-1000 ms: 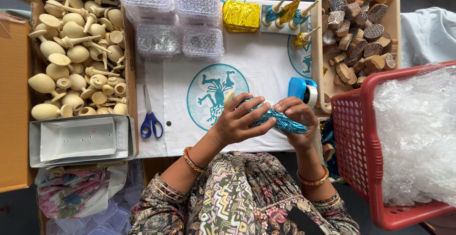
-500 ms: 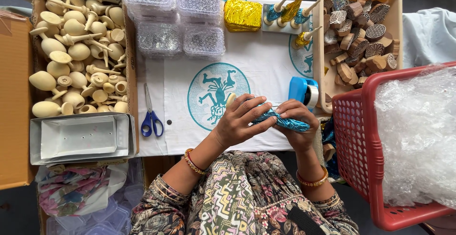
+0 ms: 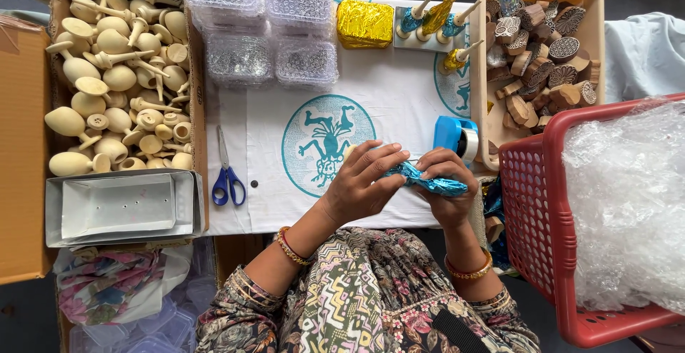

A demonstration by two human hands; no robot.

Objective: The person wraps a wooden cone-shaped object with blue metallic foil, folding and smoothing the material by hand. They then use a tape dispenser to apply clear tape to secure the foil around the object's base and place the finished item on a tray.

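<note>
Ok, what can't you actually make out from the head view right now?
- What the blue foil wraps: covered by the foil, the left hand and the right hand.
- Red basket: right side cut off by the frame edge; its contents hidden under clear plastic wrap.
- Clear lidded boxes: contents too small to tell.

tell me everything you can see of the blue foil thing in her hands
The blue foil piece is shiny, crinkled, metallic blue wrap around something long and narrow, hidden inside. It lies roughly level, tilted slightly down to the right, held above the white cloth near the table's front edge. The left hand covers its left end with fingers curled over it; the right hand pinches its middle and right end. A blue tape dispenser sits just behind it.
</note>
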